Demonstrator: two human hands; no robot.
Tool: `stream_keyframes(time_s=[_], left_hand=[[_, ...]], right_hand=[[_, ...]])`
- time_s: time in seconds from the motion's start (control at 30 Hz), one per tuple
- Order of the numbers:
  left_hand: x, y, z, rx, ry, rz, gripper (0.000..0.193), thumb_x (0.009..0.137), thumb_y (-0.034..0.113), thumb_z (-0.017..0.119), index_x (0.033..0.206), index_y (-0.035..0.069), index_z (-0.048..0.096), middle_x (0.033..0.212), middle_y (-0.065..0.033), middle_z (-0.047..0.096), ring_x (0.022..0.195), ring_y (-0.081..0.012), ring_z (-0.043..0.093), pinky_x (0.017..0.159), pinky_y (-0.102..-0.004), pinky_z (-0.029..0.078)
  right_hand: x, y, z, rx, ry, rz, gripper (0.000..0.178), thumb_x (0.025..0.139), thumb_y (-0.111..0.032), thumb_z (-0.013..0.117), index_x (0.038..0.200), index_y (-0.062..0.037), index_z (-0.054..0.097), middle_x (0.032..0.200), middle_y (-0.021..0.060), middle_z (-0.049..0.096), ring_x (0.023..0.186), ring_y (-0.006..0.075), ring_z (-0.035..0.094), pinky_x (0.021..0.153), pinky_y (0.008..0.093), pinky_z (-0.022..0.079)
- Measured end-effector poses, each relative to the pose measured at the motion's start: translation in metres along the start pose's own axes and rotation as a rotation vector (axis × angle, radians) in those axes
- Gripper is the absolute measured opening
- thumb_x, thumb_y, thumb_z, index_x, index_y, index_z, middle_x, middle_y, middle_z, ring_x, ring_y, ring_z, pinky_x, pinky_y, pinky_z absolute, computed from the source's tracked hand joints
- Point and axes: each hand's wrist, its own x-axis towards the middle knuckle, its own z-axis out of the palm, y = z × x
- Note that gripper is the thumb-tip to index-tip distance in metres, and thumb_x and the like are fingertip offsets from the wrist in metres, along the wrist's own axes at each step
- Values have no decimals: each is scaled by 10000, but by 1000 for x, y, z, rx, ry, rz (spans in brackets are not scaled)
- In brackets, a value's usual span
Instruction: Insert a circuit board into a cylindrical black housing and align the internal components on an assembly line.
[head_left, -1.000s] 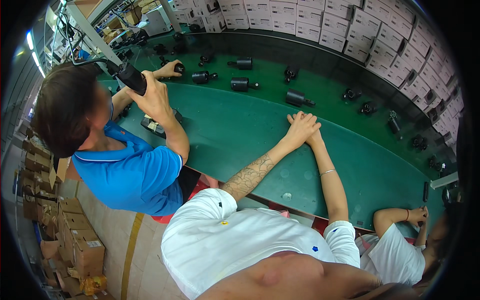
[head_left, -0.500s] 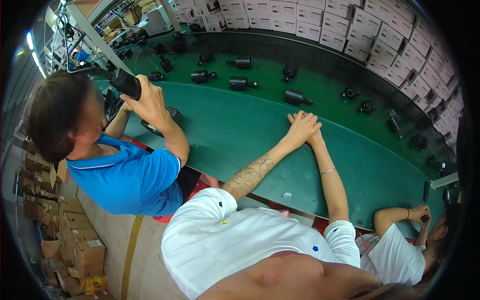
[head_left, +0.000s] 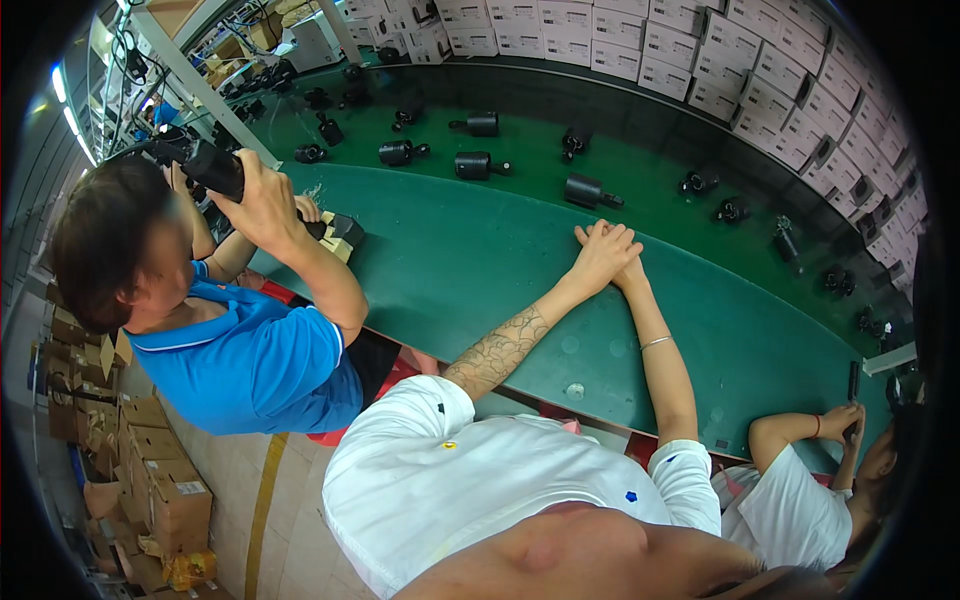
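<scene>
My left hand (head_left: 600,252) lies over my right hand (head_left: 632,273) on the green worktop, near its far edge. The two are clasped, fingers bent and closed against each other, and no object shows in them. Part of the right hand is hidden under the left. Just beyond my fingertips, on the green belt (head_left: 640,225), a black cylinder with a thin stem (head_left: 592,191) lies on its side.
Several more black cylindrical parts (head_left: 482,165) are spread along the belt. White boxes (head_left: 660,75) are stacked behind it. At left, a co-worker in blue (head_left: 250,350) grips a black tool (head_left: 213,168) near a yellow-and-black object (head_left: 342,236). Another co-worker (head_left: 795,510) sits at right.
The parts on the belt have shifted slightly left. The co-worker in blue has moved the black tool left, and the object by that person now shows yellow. My hands have stayed put.
</scene>
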Motion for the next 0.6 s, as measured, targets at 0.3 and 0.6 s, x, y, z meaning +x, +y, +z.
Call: stream_keyframes(time_s=[0.3,0.6], left_hand=[[3,3,1,19,18,3,56,828,153,594,864,124,626,897,-81,560,873,-234,511,896,-405,379],[7,7,-1,28,36,15,53,820,150,597,840,109,623,883,-93,547,851,-246,497,888,-403,382]], right_hand=[[-2,4,-6,48,15,-20,335,857,-160,578,1180,-231,628,1024,126,585,823,252,553,724,397,501],[-7,9,-2,61,-28,-34,363,870,-171,566,1225,-239,605,1062,115,578,872,253,548,775,394,500]])
